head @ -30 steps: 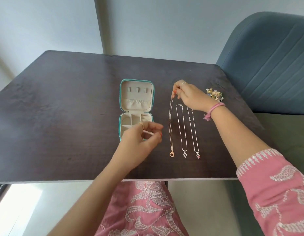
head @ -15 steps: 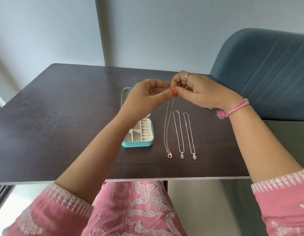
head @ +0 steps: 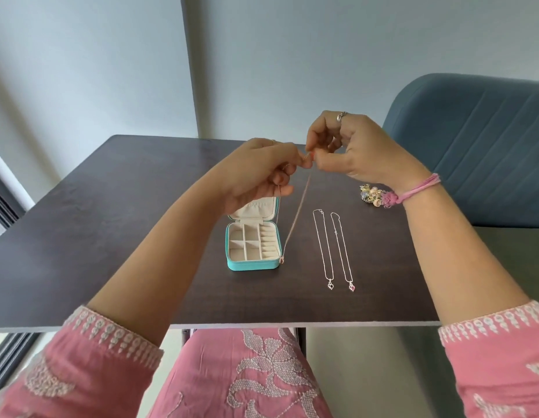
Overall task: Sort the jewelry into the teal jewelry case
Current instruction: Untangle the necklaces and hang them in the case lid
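The teal jewelry case (head: 252,264) lies open on the dark table (head: 111,236), its cream compartments showing. Above it, my left hand (head: 259,173) and my right hand (head: 352,149) pinch the top of a rose-gold necklace (head: 296,212) between fingertips that almost touch. The chain hangs down in a loop, and its pendant dangles at the case's front right corner. Two silver necklaces (head: 324,248) (head: 342,248) with heart pendants lie straight on the table to the right of the case.
A small heap of colourful earrings (head: 371,195) sits on the table beyond my right wrist. A blue upholstered chair (head: 479,140) stands at the table's right side. The table's front edge runs just above my lap.
The rose-gold necklace has been lifted off the table, and its pendant swung left to the case's corner. Both hands rose with it. My left hand left the case and joined the right hand.
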`<move>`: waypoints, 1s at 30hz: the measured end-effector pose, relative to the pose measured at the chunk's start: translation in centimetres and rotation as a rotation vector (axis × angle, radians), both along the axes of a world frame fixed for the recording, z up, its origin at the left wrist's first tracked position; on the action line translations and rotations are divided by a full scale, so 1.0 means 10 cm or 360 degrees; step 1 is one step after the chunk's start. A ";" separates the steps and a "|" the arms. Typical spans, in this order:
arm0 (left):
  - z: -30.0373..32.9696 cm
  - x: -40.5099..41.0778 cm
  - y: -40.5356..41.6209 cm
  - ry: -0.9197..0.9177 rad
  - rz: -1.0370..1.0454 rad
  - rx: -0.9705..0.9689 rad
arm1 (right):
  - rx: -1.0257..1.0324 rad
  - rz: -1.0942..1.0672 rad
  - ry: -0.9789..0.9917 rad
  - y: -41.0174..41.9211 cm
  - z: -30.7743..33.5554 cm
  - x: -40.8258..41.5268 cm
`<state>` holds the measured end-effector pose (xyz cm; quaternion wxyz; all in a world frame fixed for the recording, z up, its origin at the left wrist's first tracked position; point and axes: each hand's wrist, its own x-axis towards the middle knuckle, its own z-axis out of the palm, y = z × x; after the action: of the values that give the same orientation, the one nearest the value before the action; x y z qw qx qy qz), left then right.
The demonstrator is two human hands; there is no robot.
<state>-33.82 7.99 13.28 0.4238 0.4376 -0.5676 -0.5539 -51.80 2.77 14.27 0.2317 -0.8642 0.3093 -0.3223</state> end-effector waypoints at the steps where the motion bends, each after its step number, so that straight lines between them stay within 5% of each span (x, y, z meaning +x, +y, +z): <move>1: 0.02 0.01 0.01 0.0058 0.0000 0.0025 | 0.0050 0.0016 -0.0082 -0.01 -0.01 0.02; 13: 0.05 0.14 0.00 0.0695 0.0029 0.0015 | 0.0736 0.0172 -0.0783 0.08 -0.25 0.23; 30: 0.07 0.22 0.01 0.1292 0.0259 -0.0138 | 0.0734 -0.0207 -0.1178 0.31 -0.73 0.54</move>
<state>-31.59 8.10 13.98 0.6735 0.2088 -0.3410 -0.6217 -46.41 5.86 6.95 0.4929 -0.5948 0.3230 -0.5467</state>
